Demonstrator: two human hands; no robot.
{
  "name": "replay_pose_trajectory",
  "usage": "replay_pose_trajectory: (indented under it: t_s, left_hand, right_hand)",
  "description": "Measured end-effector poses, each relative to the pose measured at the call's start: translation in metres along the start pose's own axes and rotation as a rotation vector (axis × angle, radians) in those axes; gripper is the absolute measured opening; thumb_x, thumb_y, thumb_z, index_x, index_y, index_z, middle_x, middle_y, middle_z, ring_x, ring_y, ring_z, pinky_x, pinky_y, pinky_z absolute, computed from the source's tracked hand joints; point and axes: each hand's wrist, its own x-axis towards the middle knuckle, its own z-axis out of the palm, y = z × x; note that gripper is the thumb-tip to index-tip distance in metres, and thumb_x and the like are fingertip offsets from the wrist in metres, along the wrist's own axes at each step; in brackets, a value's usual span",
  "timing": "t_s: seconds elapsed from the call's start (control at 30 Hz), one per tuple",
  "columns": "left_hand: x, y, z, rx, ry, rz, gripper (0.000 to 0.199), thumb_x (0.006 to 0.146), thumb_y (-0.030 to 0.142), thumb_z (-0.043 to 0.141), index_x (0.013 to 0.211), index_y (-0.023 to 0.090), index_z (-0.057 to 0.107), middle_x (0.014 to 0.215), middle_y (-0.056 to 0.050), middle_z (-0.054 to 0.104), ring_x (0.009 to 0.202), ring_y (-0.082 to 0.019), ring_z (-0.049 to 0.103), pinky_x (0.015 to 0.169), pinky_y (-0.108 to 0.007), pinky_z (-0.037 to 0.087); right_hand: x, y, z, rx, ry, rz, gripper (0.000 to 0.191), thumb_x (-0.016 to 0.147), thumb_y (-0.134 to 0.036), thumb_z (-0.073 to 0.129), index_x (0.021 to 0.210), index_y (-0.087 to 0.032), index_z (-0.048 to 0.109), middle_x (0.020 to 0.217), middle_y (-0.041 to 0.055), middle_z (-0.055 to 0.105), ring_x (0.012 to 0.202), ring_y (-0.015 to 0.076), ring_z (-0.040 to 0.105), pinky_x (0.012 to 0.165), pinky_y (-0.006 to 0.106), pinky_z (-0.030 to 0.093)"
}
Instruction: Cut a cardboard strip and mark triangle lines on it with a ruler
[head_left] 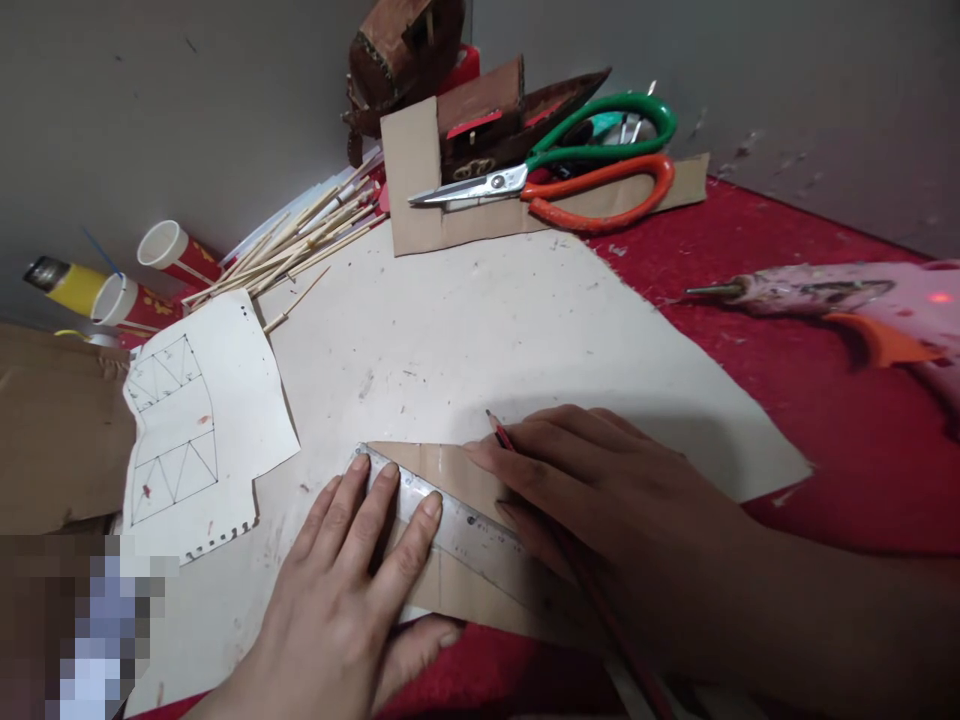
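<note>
My left hand (360,570) lies with its fingers spread, fingertips pressing on a clear ruler (457,525). The ruler rests at a slant across a piece of brown cardboard (442,590) near the front edge of a white sheet (450,330). My right hand (592,490) is closed around a dark red pencil (592,590), its sharpened tip pointing up and left just past the cardboard's far edge. The right fingers rest over the cardboard's right part and hide some of it and the ruler's right end.
Scissors (499,183) with green and orange handles lie on cardboard at the back, before brown models (480,95). Wooden sticks (300,240), paper cups (161,245) and a drawing (247,400) are left. A pink glue gun (810,290) lies right on red cloth (810,230).
</note>
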Motion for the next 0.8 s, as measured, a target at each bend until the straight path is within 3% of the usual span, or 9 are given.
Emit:
replay_pose_trajectory:
  t_s: [0.5, 0.8]
  left_hand:
    - [0.0015, -0.0030, -0.0004, 0.026, -0.020, 0.030, 0.066, 0.094, 0.051, 0.058, 0.146, 0.012, 0.047, 0.152, -0.026, 0.040, 0.148, -0.042, 0.028, 0.115, -0.053, 0.027]
    - [0.0015, -0.0017, -0.0013, 0.011, 0.010, 0.008, 0.057, 0.096, 0.050, 0.056, 0.140, 0.013, 0.052, 0.149, -0.025, 0.045, 0.147, -0.040, 0.032, 0.112, -0.053, 0.034]
  right_hand:
    - [0.0000, 0.0022, -0.0010, 0.047, 0.025, 0.000, 0.030, 0.094, -0.013, 0.054, 0.124, -0.013, 0.058, 0.106, 0.0099, 0.069, 0.093, 0.0260, 0.059, 0.080, 0.042, 0.044]
    - [-0.0022, 0.0020, -0.0002, 0.053, 0.023, -0.012, 0.033, 0.094, -0.013, 0.054, 0.127, -0.010, 0.057, 0.108, 0.0120, 0.069, 0.094, 0.0284, 0.058, 0.077, 0.046, 0.047]
